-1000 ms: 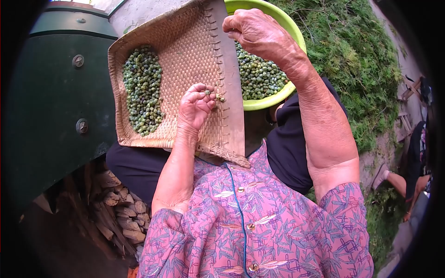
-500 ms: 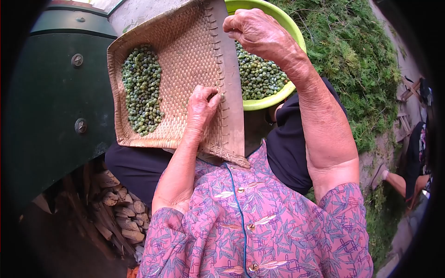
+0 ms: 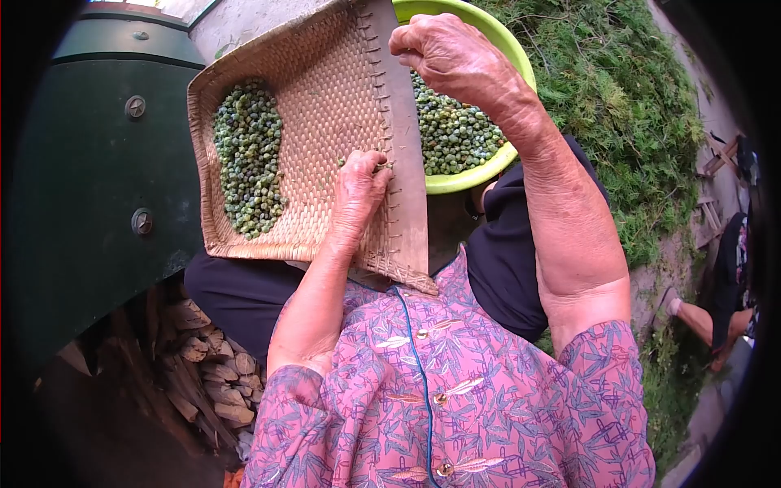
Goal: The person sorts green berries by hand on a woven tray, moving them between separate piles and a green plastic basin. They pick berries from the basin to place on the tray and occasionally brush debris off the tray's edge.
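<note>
A woven winnowing basket (image 3: pixel 321 122) with a flat wooden strip (image 3: pixel 411 195) along its right edge rests across my lap. Small round green berries (image 3: pixel 246 159) lie heaped along its left side. My left hand (image 3: pixel 360 185) is over the weave near the stitched seam, thumb and fingers pinched on what looks like a small green stem bit (image 3: pixel 384 166). Higher up, my right hand (image 3: pixel 451 53) is closed beside the strip's far end, above a lime-green basin (image 3: pixel 480 177) full of similar berries. What its curled fingers hold, if anything, is hidden.
Cut leafy green branches (image 3: pixel 606 122) cover the ground at the right. A dark green metal-looking panel (image 3: pixel 98 179) with round studs stands at the left, with split firewood (image 3: pixel 224 382) below it. Another person's leg (image 3: pixel 695 321) shows at the far right.
My left hand has shifted slightly, with green bits now showing at its fingertips. My right hand has barely moved, drifting a little to the left. The basket and basin look almost unchanged.
</note>
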`<state>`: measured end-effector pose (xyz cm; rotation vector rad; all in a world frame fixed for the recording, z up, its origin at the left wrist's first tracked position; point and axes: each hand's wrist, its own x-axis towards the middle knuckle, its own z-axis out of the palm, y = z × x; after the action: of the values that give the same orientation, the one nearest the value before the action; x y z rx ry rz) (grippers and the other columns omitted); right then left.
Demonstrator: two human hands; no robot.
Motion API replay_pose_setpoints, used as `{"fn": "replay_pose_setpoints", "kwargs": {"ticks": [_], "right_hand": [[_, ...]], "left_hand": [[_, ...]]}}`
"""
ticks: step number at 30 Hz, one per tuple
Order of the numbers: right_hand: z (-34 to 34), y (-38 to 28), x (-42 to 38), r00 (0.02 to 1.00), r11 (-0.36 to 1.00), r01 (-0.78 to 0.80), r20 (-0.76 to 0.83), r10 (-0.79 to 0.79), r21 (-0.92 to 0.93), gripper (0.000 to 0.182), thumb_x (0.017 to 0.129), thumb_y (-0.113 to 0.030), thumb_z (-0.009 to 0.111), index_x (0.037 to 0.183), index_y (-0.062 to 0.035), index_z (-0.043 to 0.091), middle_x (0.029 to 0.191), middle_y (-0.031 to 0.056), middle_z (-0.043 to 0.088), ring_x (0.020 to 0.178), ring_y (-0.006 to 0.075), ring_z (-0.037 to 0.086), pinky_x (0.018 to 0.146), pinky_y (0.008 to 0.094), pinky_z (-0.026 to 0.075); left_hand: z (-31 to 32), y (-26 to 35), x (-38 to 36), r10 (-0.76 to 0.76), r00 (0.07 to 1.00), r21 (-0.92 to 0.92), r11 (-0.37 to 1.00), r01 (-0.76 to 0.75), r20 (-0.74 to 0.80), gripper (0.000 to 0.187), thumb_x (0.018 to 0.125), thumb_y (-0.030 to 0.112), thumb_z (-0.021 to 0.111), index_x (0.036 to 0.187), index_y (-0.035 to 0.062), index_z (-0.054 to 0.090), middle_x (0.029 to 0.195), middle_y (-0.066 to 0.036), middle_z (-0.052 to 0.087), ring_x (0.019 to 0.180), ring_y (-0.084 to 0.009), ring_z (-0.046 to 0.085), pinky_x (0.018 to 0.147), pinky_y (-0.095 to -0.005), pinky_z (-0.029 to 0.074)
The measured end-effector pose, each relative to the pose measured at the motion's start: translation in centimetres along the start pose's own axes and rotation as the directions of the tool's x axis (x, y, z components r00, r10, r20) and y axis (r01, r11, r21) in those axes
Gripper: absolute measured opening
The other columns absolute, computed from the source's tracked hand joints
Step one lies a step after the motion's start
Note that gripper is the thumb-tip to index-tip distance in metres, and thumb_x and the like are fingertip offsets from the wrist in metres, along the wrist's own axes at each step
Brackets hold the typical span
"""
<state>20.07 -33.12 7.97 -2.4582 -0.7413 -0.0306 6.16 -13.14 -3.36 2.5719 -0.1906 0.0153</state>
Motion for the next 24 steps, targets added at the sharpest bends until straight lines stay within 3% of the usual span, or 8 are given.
{"fn": "replay_pose_setpoints", "kwargs": {"ticks": [3,6,13,19,22,23,24], "right_hand": [[0.1,0.1,-0.1,0.996,0.997,0.053,-0.076,-0.049,0.053,0.013,0.083,-0.016,0.063,0.092,-0.0062,0.064,0.083,0.0131,0.062,0.083,0.0331,0.061,0.072,0.0415,0.047],[-0.3,-0.3,-0.2,0.999,1.000,-0.002,-0.033,0.003,0.025,0.013,0.083,-0.015,0.063,0.092,-0.0065,0.064,0.084,0.0131,0.062,0.083,0.0332,0.061,0.073,0.0415,0.047],[-0.9,-0.5,-0.3,1.000,0.999,-0.026,0.008,0.026,0.024,0.014,0.082,-0.016,0.064,0.093,-0.0068,0.065,0.086,0.0128,0.063,0.085,0.0328,0.061,0.074,0.0416,0.048],[-0.7,-0.5,-0.3,1.000,1.000,-0.025,-0.007,0.025,0.008,0.013,0.083,-0.016,0.064,0.093,-0.0069,0.065,0.085,0.0127,0.063,0.084,0.0323,0.061,0.073,0.0420,0.047],[-1.0,-0.5,-0.3,0.999,0.999,-0.033,-0.008,0.033,0.006,0.014,0.083,-0.016,0.064,0.093,-0.0070,0.065,0.084,0.0125,0.062,0.084,0.0321,0.061,0.073,0.0423,0.047],[-1.0,-0.5,-0.3,0.999,0.999,-0.036,0.002,0.036,-0.002,0.014,0.083,-0.016,0.064,0.093,-0.0070,0.065,0.084,0.0125,0.062,0.084,0.0321,0.061,0.073,0.0425,0.047],[-1.0,-0.4,-0.3,0.999,0.999,-0.036,0.004,0.036,-0.003,0.014,0.083,-0.016,0.064,0.093,-0.0070,0.065,0.084,0.0125,0.062,0.084,0.0321,0.061,0.073,0.0425,0.047]], "left_hand": [[-0.6,2.1,0.5,-0.094,0.988,0.090,0.992,0.083,0.120,0.015,0.080,0.014,0.063,0.091,0.0053,0.064,0.093,-0.016,0.059,0.089,-0.0346,0.059,0.076,-0.0419,0.048],[-0.2,1.7,1.0,-0.030,0.984,0.225,0.974,-0.010,0.176,0.013,0.081,0.015,0.061,0.089,0.0048,0.060,0.092,-0.016,0.058,0.089,-0.0348,0.059,0.075,-0.0431,0.048],[0.3,1.5,0.8,-0.063,0.991,0.148,0.988,0.045,0.120,0.015,0.081,0.017,0.061,0.089,0.0046,0.059,0.090,-0.016,0.056,0.088,-0.0346,0.058,0.076,-0.0444,0.048],[0.1,1.8,1.0,-0.055,0.984,0.240,0.971,0.014,0.167,0.016,0.081,0.017,0.061,0.089,0.0038,0.060,0.091,-0.018,0.058,0.088,-0.0367,0.058,0.077,-0.0449,0.047],[0.0,2.2,1.3,-0.106,0.988,0.184,0.979,0.083,0.116,0.019,0.082,0.019,0.064,0.090,0.0019,0.062,0.092,-0.015,0.061,0.083,-0.0297,0.062,0.073,-0.0410,0.049],[-0.4,2.5,1.9,-0.244,0.948,-0.091,0.959,0.267,0.204,0.021,0.082,0.021,0.065,0.090,0.0012,0.063,0.094,-0.012,0.062,0.081,-0.0246,0.062,0.070,-0.0383,0.049],[-0.9,2.9,2.3,-0.343,0.881,-0.337,0.829,0.447,0.324,0.023,0.083,0.022,0.066,0.090,0.0005,0.064,0.096,-0.010,0.063,0.078,-0.0195,0.062,0.067,-0.0356,0.050]]}}
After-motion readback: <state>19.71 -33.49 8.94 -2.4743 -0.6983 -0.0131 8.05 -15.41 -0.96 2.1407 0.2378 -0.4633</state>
